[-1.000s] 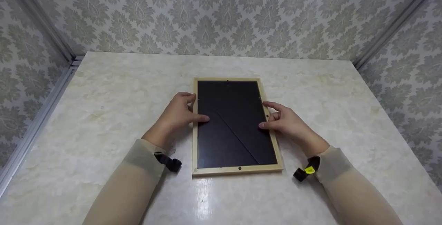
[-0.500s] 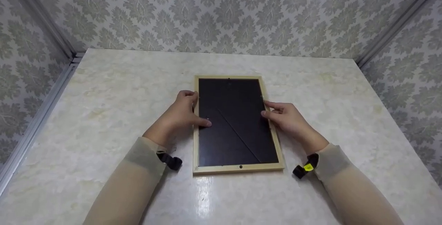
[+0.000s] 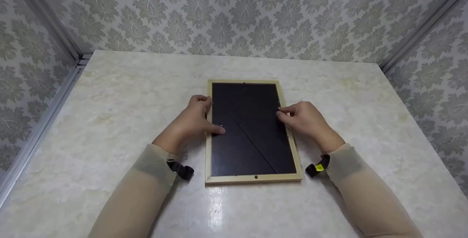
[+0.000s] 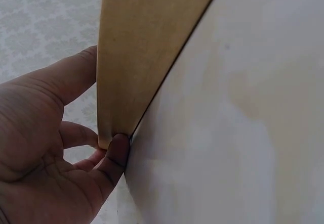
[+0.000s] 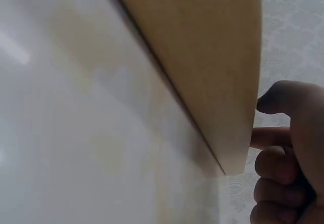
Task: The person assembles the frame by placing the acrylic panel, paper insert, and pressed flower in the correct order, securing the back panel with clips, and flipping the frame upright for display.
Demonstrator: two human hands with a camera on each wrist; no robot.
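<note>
A picture frame (image 3: 253, 178) with a pale wooden border lies back side up, its black backing board (image 3: 248, 121) crossed by a slanting line. My left hand (image 3: 190, 123) grips its left side, thumb on the board. In the left wrist view, the fingers (image 4: 116, 153) bend against the frame's outer wooden side (image 4: 142, 52). At the right inner edge, my right hand (image 3: 305, 119) has thumb and forefinger close together on the back. What lies between those tips is too small to tell. The right wrist view shows the other fingers (image 5: 276, 183) curled beside the wood (image 5: 212, 57).
The frame rests on a pale marbled table (image 3: 128, 95). Patterned wallpaper (image 3: 241, 15) stands behind it and on both sides, with metal rails (image 3: 55, 22) at the corners. Each wrist carries a black strap camera (image 3: 182, 171). A dark hole (image 3: 256, 177) marks the border's near side.
My right hand has shifted up along the frame's right edge, and its thumb has drawn in toward the forefinger. The left thumb has slid slightly nearer. The frame shows hardly any shift.
</note>
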